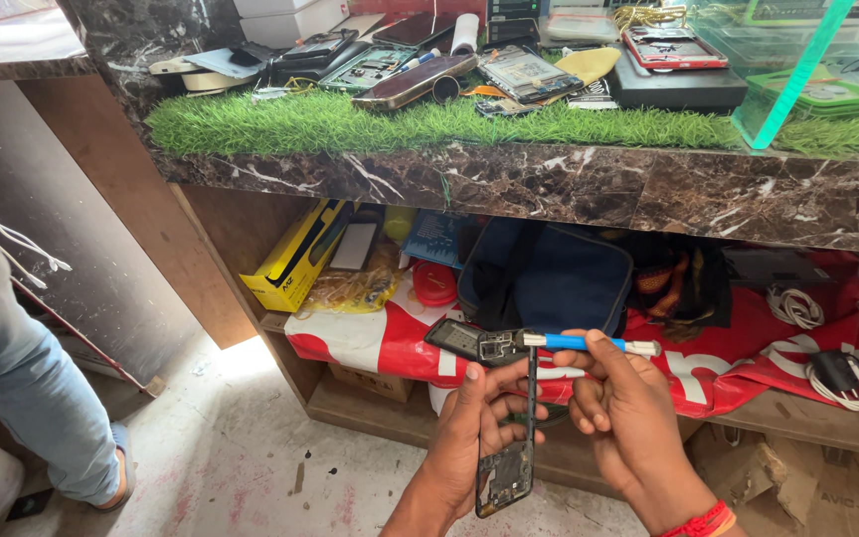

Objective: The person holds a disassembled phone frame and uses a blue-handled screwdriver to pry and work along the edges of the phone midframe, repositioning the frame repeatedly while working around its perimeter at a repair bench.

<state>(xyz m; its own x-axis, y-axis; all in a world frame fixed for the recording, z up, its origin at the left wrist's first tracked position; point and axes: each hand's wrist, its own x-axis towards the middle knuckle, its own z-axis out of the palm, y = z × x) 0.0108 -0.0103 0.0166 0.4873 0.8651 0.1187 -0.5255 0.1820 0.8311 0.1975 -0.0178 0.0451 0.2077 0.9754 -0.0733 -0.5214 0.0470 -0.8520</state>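
Note:
My left hand (469,438) grips a black phone frame (507,472) by its side, holding it upright and edge-on; its top camera end (469,341) leans left. My right hand (628,408) holds a blue-handled screwdriver (589,344) level, its tip pointing left and touching the top of the frame. A red thread band sits on my right wrist. Both hands are low in the view, in front of an under-counter shelf.
A marble counter edge (549,184) runs across, topped by green artificial turf (350,121) with several opened phones and parts. The shelf below holds a yellow box (295,261), a dark blue bag (549,278), red sheeting and white cables (797,306). Another person's jeans-clad leg (22,378) stands left.

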